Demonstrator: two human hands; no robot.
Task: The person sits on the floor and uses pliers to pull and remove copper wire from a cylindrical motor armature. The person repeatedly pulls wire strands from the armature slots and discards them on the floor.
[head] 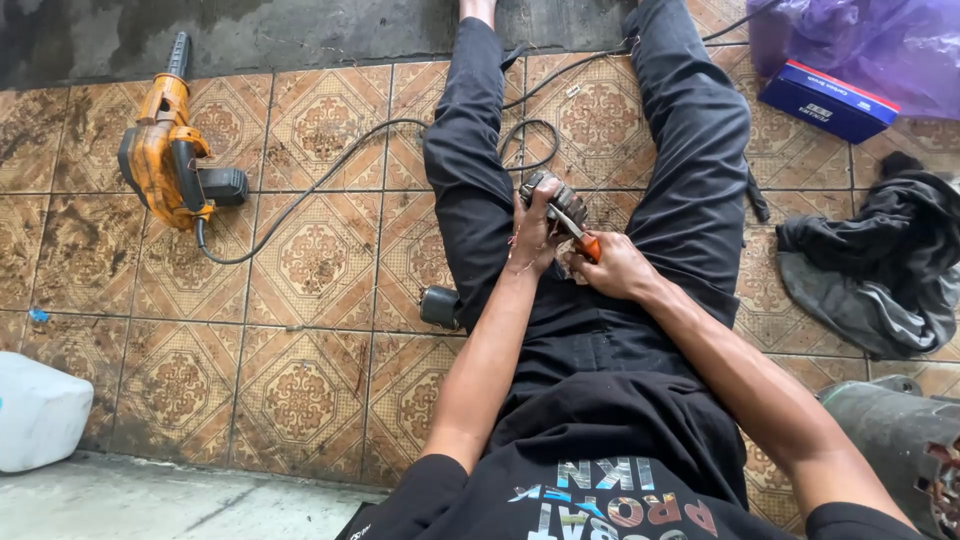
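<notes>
I sit on a tiled floor with my legs in black trousers stretched out. My left hand (532, 236) grips a round, dark metal motor part (561, 197) held between my thighs. My right hand (610, 266) is closed around the orange handle of a screwdriver (577, 232). Its metal shaft points up and left into the motor part. Both hands are close together, almost touching.
An orange electric blower (165, 155) lies at upper left, its black cable (330, 180) looping toward my legs. A small dark cylinder (440, 306) rests by my left thigh. A white jug (40, 410), blue box (826, 100), dark cloth (880, 265) and grey motor housing (900, 450) surround me.
</notes>
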